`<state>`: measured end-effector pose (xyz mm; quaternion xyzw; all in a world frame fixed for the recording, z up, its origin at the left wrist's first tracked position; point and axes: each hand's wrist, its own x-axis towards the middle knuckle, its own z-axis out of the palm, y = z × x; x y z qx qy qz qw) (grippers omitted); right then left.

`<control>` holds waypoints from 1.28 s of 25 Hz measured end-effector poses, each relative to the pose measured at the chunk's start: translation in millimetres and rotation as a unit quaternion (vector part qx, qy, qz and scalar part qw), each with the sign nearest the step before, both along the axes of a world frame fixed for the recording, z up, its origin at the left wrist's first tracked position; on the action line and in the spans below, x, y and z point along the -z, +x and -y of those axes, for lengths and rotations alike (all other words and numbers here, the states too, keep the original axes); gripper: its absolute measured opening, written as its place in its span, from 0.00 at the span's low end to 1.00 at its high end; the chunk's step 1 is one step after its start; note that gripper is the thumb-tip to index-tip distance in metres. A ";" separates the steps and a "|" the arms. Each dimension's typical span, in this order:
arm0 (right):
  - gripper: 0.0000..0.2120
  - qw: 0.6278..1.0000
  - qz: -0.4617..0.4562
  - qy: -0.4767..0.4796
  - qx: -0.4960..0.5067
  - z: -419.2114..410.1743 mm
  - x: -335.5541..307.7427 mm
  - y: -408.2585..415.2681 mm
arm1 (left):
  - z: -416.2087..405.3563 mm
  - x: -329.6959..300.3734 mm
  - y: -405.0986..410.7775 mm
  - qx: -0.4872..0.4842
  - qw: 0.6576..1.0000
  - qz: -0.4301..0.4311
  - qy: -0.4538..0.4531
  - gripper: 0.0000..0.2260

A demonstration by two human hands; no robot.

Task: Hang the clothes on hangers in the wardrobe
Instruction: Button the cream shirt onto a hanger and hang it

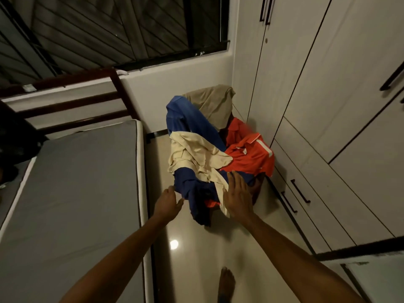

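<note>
Glossy pale floor (pixel 196 248) runs between a bed with a grey mattress (pixel 76 182) and the shut wardrobe doors (pixel 328 84). From the head view, a heap of clothes (pixel 209 154) sits just beyond both sets of fingers. The left hand (pixel 167 201) reaches in with fingers loosely spread, holding nothing, its tips just beside a blue garment (pixel 188 119). The right hand (pixel 237 193) lies flat, fingers straight, on the cream cloth (pixel 196 154), with an orange shirt (pixel 249 154) just past them. The pieces look tangled, so pulling one may drag others onto the floor. No hanger shows, and the wardrobe is not yet opened.
</note>
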<state>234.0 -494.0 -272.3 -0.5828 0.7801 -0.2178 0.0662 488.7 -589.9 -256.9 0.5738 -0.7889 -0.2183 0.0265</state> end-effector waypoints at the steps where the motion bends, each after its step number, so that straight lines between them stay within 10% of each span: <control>1: 0.32 1.000 0.011 0.002 0.002 11.7 1.3 -2.2 | 13.7 1.3 -0.4 -0.009 1.000 -0.001 0.012 0.24; 7: 0.30 0.999 0.018 0.020 0.017 80.8 25.3 7.1 | 96.3 42.1 -1.0 -0.120 0.984 -0.052 0.125 0.25; 18: 0.27 0.991 0.036 0.111 0.061 296.6 110.8 50.5 | 331.0 111.8 8.6 -0.037 0.984 -0.050 0.165 0.23; 27: 0.28 0.987 0.055 0.147 0.024 443.7 169.2 58.0 | 471.5 170.3 -51.5 0.072 0.996 0.015 0.041 0.47; 32: 0.26 0.965 0.101 0.242 0.030 479.3 200.4 50.7 | 505.5 181.9 -73.8 0.136 0.982 0.107 -0.081 0.19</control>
